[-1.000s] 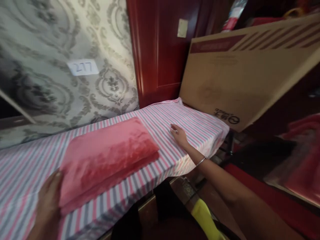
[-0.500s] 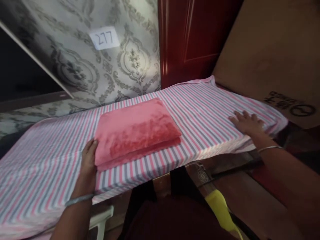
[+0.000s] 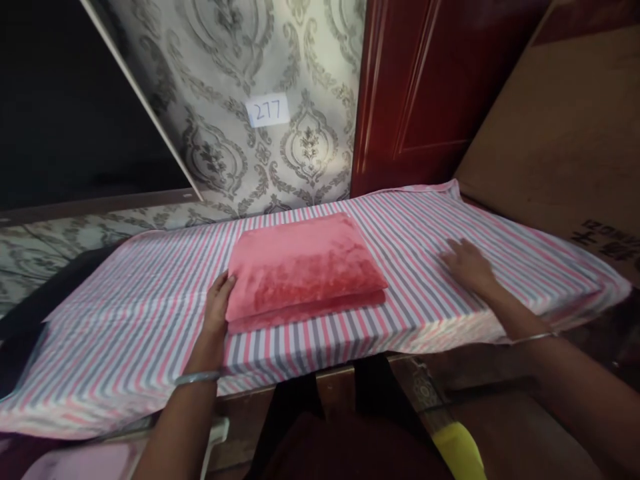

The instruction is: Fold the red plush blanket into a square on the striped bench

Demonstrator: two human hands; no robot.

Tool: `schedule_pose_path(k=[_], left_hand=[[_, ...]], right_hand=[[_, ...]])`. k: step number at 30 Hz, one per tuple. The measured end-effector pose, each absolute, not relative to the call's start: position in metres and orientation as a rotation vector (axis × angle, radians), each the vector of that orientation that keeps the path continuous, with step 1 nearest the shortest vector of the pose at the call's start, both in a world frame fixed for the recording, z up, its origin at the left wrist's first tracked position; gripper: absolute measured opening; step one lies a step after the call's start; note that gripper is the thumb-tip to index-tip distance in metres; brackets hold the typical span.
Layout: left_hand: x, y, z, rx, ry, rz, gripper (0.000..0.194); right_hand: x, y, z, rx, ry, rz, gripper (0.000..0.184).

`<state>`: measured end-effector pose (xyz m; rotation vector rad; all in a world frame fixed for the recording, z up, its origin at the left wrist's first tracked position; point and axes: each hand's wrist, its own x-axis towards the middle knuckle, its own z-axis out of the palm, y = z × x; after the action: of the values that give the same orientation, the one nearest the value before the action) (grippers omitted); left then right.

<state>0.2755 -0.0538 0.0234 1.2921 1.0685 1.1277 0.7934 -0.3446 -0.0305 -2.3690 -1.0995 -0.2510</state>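
A folded pink plush blanket (image 3: 305, 263) lies on a striped cloth (image 3: 415, 267) in pink, grey and white. My left hand (image 3: 218, 300) rests at the blanket's left edge, its fingertips touching the side and its palm down on the cloth. A pale bangle circles that wrist. To the right of the blanket, apart from it, my right hand (image 3: 467, 267) is over the striped cloth with fingers spread and nothing held; it is slightly blurred by motion.
The striped cloth drapes over a long table against a patterned wall (image 3: 220, 147). On the wall is a paper marked 277 (image 3: 268, 109). A large cardboard box (image 3: 560, 133) stands at the right, a dark screen (image 3: 85, 113) at the left. Something yellow (image 3: 457, 450) is below the table.
My right hand has moved left across the striped cloth, nearer the blanket. My left hand stays at the blanket's left edge. The camera view has shifted, so everything appears further right.
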Motion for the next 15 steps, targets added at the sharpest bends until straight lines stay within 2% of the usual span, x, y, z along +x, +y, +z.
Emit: schedule_pose_path(k=[4,8,12,15], left_hand=[[0.272,-0.054,0.031,1.364,1.2,1.114,0.055],[0.278,-0.06,0.05,1.862,1.41,1.033,0.064],[0.297,-0.075,0.057,2.611,1.256,0.797,0.066],[0.306,-0.081,0.044,2.775,1.279,0.501,0.063]], right_hand=[[0.691,-0.271,0.01,-2.014,-1.464,-0.181,0.064],[0.611,-0.225,0.042,-1.824,-1.712,-0.196,0.06],[0.568,-0.205,0.043,-1.912,-1.828,-0.18,0.065],[0.555,-0.202,0.025,-2.005,-1.838,-0.201,0.066]])
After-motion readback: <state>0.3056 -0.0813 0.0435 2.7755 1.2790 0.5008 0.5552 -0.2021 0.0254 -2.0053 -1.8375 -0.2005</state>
